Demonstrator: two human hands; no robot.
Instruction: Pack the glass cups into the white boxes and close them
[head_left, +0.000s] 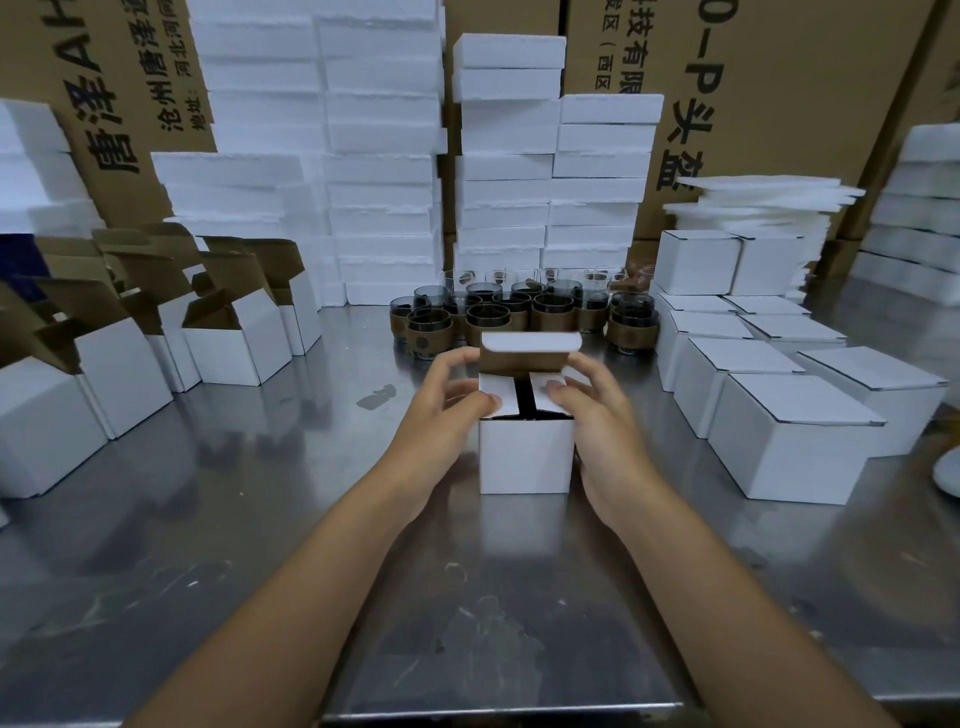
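A small white box stands on the steel table in front of me. Its two side flaps are folded inward, with a dark gap between them. Its lid flap is raised behind. My left hand holds the box's left top edge, thumb on the left flap and fingers on the lid's left end. My right hand holds the right side the same way, thumb pressing the right flap. Behind the box stand several dark glass cups with brown sleeves.
Several open white boxes with raised brown flaps stand at the left. Several closed white boxes sit at the right. Foam blocks and brown cartons are stacked behind. A white dish edge shows at far right.
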